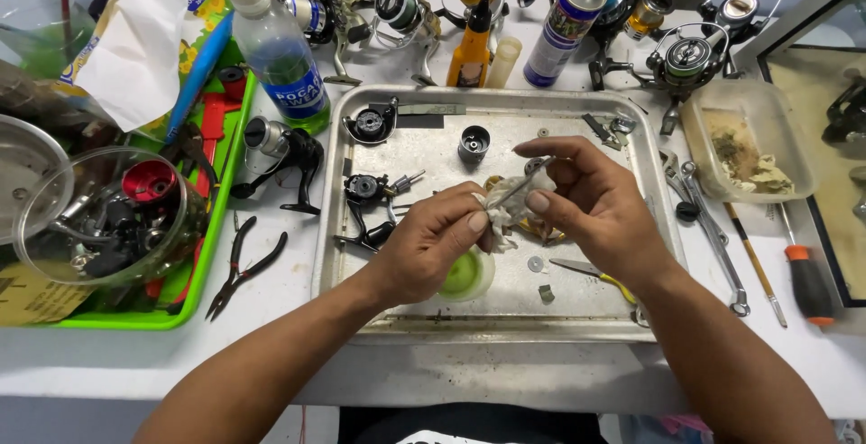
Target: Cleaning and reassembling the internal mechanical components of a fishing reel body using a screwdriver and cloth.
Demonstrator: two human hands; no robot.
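Note:
My left hand (431,244) and my right hand (591,202) meet over a metal tray (631,318). The left hand pinches a crumpled white tissue (502,208). The right hand grips a thin metal shaft (530,178) whose end is wrapped in that tissue. Under the left hand lies a small green round cap (469,274). Fishing reel parts lie on the tray: a black reel body (368,193), a dark spool (474,143), a round black part (370,123), small washers (536,264).
Black pliers (242,262) lie left of the tray beside a green tray (216,218) holding a glass bowl (108,218) of parts. A bottle (278,47), spray can (564,24) and several reels stand behind. Wrenches (713,236), an orange screwdriver (806,283) and a plastic tub (749,142) lie right.

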